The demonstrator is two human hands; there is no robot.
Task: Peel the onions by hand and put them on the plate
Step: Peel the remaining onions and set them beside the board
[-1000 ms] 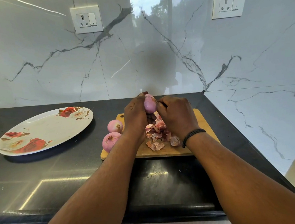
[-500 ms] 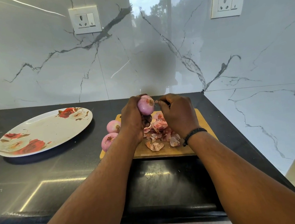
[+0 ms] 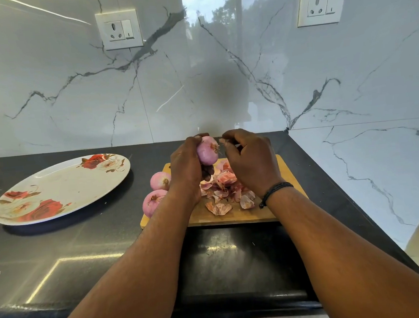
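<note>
My left hand point(image 3: 186, 168) grips a pink onion point(image 3: 206, 154) above the wooden cutting board point(image 3: 246, 215), root end facing right. My right hand point(image 3: 252, 162) is just right of it, fingers curled, thumb and forefinger pinching a small shred of skin by the root. Two more onions point(image 3: 160, 181) point(image 3: 152, 202) lie at the board's left edge. A heap of pink peels point(image 3: 221, 185) lies on the board under my hands. The oval floral plate point(image 3: 54, 190) sits on the left of the counter with nothing on it.
The black counter point(image 3: 85, 258) ends at a marble wall behind and a marble side panel point(image 3: 356, 171) on the right. Two wall sockets point(image 3: 119, 29) point(image 3: 321, 4) sit high on the wall. The counter's front edge is near my elbows.
The onion has been turned in my left hand so its root end faces right. My right hand's fingertips have pulled slightly away from the onion.
</note>
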